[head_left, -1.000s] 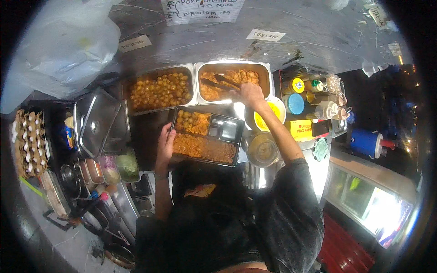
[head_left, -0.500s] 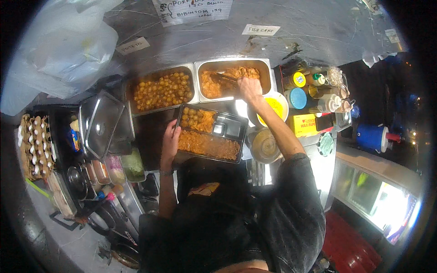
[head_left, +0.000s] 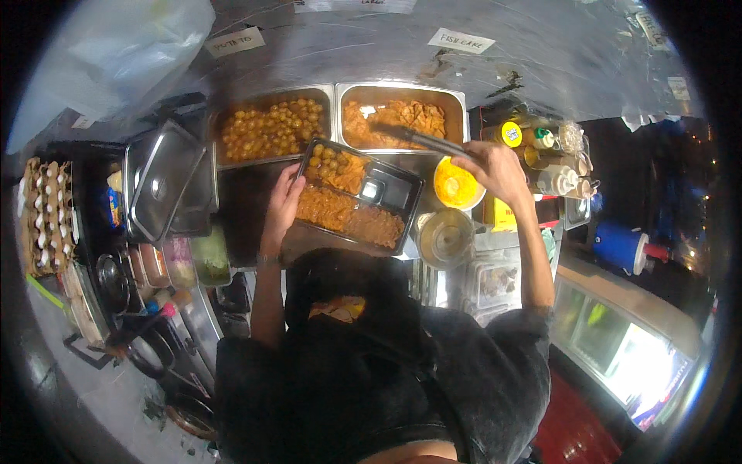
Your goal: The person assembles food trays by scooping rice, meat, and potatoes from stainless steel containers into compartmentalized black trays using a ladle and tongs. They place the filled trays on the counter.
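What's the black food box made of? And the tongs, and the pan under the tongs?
Black food box: probably plastic, smooth and shiny, since its bare compartment catches bright glints.
Tongs: maybe metal; they look dark with a pale streak along the handle, but coated metal or plastic is possible.
Pan: likely steel, because its silvery rim and smooth walls shine.

The divided box [head_left: 397, 193] is glossy plastic, the pans [head_left: 457, 116] shiny metal, the tongs [head_left: 423, 140] perhaps matt metal.
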Action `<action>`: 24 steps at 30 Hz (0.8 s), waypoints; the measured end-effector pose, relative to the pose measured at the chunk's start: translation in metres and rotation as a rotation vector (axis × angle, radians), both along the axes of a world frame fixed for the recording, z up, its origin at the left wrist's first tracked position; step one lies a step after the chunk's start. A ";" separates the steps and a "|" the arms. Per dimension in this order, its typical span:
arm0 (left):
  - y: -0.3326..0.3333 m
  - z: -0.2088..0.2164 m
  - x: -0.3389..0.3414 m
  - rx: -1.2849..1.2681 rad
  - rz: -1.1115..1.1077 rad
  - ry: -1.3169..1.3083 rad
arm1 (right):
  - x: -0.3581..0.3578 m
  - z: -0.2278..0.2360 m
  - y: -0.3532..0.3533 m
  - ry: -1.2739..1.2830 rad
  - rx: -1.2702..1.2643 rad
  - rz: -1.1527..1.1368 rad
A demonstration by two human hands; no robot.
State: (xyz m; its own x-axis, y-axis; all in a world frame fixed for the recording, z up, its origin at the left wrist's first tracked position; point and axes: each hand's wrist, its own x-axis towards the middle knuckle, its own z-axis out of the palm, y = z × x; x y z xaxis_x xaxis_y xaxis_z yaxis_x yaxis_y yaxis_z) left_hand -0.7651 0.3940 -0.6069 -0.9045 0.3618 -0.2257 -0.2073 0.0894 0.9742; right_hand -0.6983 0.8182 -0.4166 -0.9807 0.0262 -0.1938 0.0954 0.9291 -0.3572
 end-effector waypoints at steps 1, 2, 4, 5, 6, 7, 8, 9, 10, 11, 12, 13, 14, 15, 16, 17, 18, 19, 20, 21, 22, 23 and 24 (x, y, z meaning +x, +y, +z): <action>0.002 0.001 -0.004 0.005 -0.010 -0.015 | 0.004 0.000 -0.005 0.044 0.008 0.058; 0.003 0.002 -0.007 0.008 -0.019 -0.028 | 0.008 -0.002 -0.012 0.089 0.014 0.116; 0.002 -0.002 -0.013 0.004 -0.036 -0.042 | 0.011 -0.005 -0.031 0.039 0.149 0.197; 0.003 -0.004 -0.018 0.000 -0.052 -0.042 | 0.011 -0.008 -0.038 0.051 0.197 0.244; 0.003 -0.006 -0.019 -0.004 -0.067 -0.042 | 0.011 -0.012 -0.044 0.064 0.244 0.293; 0.002 -0.007 -0.017 0.006 -0.063 -0.064 | 0.012 -0.017 -0.047 0.078 0.291 0.342; 0.005 0.001 -0.016 0.017 -0.057 -0.084 | 0.012 -0.020 -0.046 0.067 0.262 0.334; 0.007 0.006 -0.015 0.028 -0.051 -0.105 | 0.013 -0.020 -0.044 0.114 0.229 0.328; 0.007 0.003 -0.016 0.039 -0.041 -0.100 | 0.015 -0.020 -0.042 0.161 0.196 0.323; 0.006 0.002 -0.015 0.046 -0.029 -0.096 | 0.017 -0.018 -0.043 0.207 0.159 0.319; 0.004 0.001 -0.014 0.053 -0.017 -0.092 | 0.019 -0.019 -0.043 0.217 0.167 0.336; 0.002 0.000 -0.012 0.024 -0.007 -0.092 | 0.021 -0.021 -0.044 0.227 0.174 0.353; 0.003 0.002 -0.012 0.000 -0.003 -0.091 | 0.022 -0.023 -0.043 0.238 0.187 0.365; 0.004 0.004 -0.012 -0.024 0.001 -0.090 | 0.021 -0.026 -0.043 0.226 0.165 0.333; 0.003 0.004 -0.014 -0.043 0.002 -0.076 | 0.020 -0.029 -0.043 0.214 0.143 0.301; 0.002 0.003 -0.016 -0.063 0.001 -0.064 | 0.020 -0.032 -0.042 0.201 0.120 0.267; 0.002 0.003 -0.016 -0.083 0.001 -0.051 | 0.021 -0.039 -0.044 0.218 0.147 0.287; 0.002 0.003 -0.015 -0.102 0.014 -0.062 | 0.021 -0.048 -0.049 0.234 0.173 0.307; 0.003 0.008 -0.016 -0.119 0.020 -0.067 | 0.019 -0.051 -0.053 0.254 0.203 0.321; 0.005 0.013 -0.016 -0.136 0.027 -0.072 | 0.017 -0.050 -0.053 0.252 0.181 0.314; 0.003 0.010 -0.015 -0.090 0.025 -0.066 | 0.015 -0.048 -0.053 0.249 0.159 0.307; 0.000 0.007 -0.012 -0.047 0.030 -0.063 | 0.011 -0.043 -0.053 0.245 0.132 0.306; -0.004 0.005 -0.008 -0.004 0.035 -0.060 | 0.003 -0.031 -0.049 0.126 0.127 0.228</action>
State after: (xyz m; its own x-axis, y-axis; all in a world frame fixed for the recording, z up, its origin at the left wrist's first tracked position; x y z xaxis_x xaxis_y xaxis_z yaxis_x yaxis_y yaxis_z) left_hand -0.7734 0.3895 -0.6017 -0.9014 0.3288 -0.2817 -0.2688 0.0851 0.9594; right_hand -0.6955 0.7692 -0.4480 -0.9802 -0.1814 -0.0798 -0.1587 0.9596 -0.2322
